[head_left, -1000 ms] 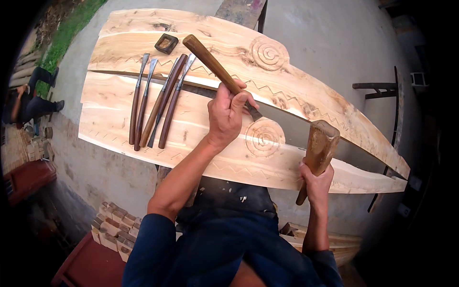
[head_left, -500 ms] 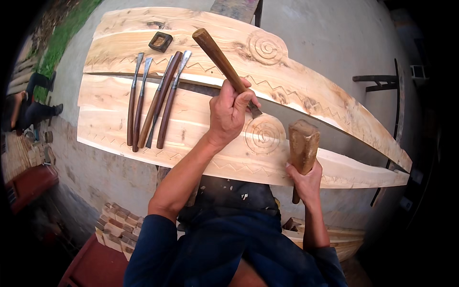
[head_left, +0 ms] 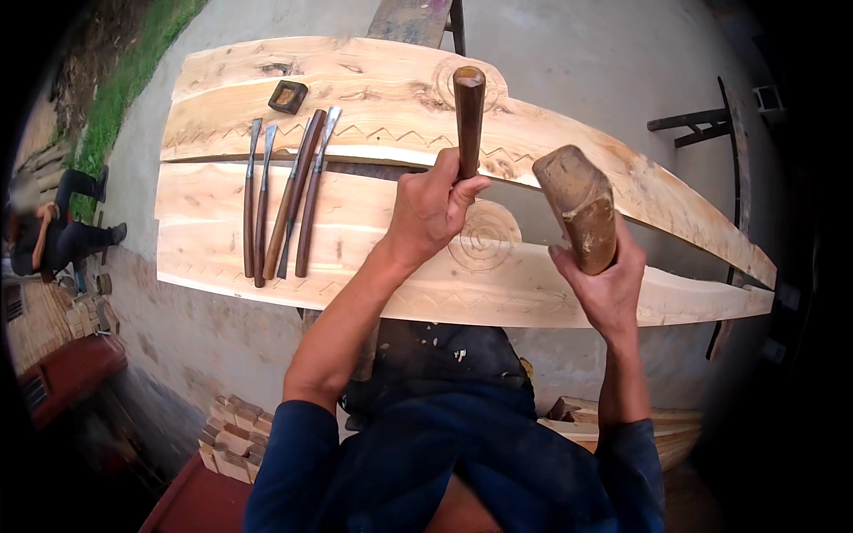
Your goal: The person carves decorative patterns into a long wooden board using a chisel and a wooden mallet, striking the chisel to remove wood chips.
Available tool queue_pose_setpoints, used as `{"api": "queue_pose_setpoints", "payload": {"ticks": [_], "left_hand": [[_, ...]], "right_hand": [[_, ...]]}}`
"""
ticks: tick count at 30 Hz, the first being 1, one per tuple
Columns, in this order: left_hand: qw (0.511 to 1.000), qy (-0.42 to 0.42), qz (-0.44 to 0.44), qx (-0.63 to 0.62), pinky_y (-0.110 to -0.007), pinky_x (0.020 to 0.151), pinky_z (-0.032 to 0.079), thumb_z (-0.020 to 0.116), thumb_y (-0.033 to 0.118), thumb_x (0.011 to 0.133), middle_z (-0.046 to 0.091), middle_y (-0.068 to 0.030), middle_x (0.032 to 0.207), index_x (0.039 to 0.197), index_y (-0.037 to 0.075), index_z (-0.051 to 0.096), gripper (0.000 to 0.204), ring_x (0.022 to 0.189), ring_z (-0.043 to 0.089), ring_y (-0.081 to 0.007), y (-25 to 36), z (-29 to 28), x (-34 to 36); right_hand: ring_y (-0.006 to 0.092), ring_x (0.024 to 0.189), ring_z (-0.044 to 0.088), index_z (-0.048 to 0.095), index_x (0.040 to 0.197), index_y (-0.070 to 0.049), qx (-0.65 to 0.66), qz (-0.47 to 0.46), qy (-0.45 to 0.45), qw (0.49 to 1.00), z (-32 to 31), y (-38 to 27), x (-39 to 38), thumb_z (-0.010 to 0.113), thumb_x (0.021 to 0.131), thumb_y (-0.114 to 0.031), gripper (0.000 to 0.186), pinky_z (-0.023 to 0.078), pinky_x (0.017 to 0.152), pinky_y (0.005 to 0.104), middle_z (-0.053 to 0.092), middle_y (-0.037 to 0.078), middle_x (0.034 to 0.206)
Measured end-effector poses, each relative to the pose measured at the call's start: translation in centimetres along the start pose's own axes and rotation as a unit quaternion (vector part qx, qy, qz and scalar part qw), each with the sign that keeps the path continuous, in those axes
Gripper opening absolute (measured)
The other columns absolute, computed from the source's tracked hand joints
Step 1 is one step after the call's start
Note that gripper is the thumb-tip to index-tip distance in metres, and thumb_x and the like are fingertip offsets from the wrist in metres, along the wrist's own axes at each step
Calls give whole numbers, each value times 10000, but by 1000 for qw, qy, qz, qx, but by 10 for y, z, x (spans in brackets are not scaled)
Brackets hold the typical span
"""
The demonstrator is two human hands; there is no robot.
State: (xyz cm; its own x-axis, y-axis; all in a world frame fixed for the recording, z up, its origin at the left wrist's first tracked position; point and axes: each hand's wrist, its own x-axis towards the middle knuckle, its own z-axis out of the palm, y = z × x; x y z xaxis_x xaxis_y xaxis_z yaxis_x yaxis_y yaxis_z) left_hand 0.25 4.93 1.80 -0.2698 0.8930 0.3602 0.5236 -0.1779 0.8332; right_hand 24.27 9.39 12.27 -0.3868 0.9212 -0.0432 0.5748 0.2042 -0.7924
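My left hand point(head_left: 432, 206) is closed round the wooden handle of a chisel point(head_left: 469, 115), held nearly upright; its blade is hidden behind the hand. Just beside that hand, a carved spiral point(head_left: 487, 238) marks the upper edge of the near wooden board point(head_left: 373, 298). My right hand point(head_left: 611, 280) grips a wooden mallet point(head_left: 582, 202), its worn head raised over the near board and the gap. Several more chisels point(head_left: 283, 200) with dark handles lie side by side across the near board, their blades pointing away from me.
The far board point(head_left: 382, 84) bears another spiral and a zigzag line, plus a small dark square box point(head_left: 287, 97). A bench point(head_left: 409, 22) shows beneath the boards. Stacked wood blocks point(head_left: 235, 435) stand at lower left. Another person point(head_left: 75, 213) sits at far left.
My right hand has raised the mallet up and to the right. The chisel has swung from leaning left to nearly upright. The whole view has shifted slightly.
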Motion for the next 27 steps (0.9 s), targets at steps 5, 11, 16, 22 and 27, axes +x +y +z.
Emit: {"api": "queue_pose_setpoints", "payload": {"ticks": [5,11,16,22,27], "left_hand": [[996,-7,83,15,-399,530,516,735,179,994,655,-152,698,1011,25,564,231,618,690,-366,10,0,3],[996,-24,86,14,-413,537,512,742,152,984,653,-158,716,1021,28,553,230,651,689,-394,13,-3,4],[997,-25,68,16,-414,549,518,749,162,980,673,-165,757,1014,24,576,223,663,692,-390,15,-7,-3],[995,65,79,-20,-330,661,602,690,182,1032,740,-118,864,1043,5,600,198,777,755,-250,5,-8,-41],[967,163,-74,-180,-291,727,639,575,199,1103,724,-125,929,1210,-23,467,269,884,757,-215,-12,-13,-65]], "right_hand": [[168,877,714,676,1224,18,78,-125,134,980,-50,-52,36,837,831,-77,435,572,795,317,750,86,1010],[173,798,683,618,1280,51,198,-255,211,923,-56,-76,49,754,909,-82,416,549,736,308,711,103,978],[311,866,743,641,1291,-126,-361,-303,169,866,-60,-76,58,836,737,2,601,595,824,376,734,129,1034],[144,823,647,680,1065,4,63,-99,108,987,-47,-54,15,793,879,-46,223,540,765,307,687,27,962],[126,805,664,684,1009,19,148,-13,39,988,-27,-21,-4,799,859,-50,201,540,755,286,715,56,881]]}}
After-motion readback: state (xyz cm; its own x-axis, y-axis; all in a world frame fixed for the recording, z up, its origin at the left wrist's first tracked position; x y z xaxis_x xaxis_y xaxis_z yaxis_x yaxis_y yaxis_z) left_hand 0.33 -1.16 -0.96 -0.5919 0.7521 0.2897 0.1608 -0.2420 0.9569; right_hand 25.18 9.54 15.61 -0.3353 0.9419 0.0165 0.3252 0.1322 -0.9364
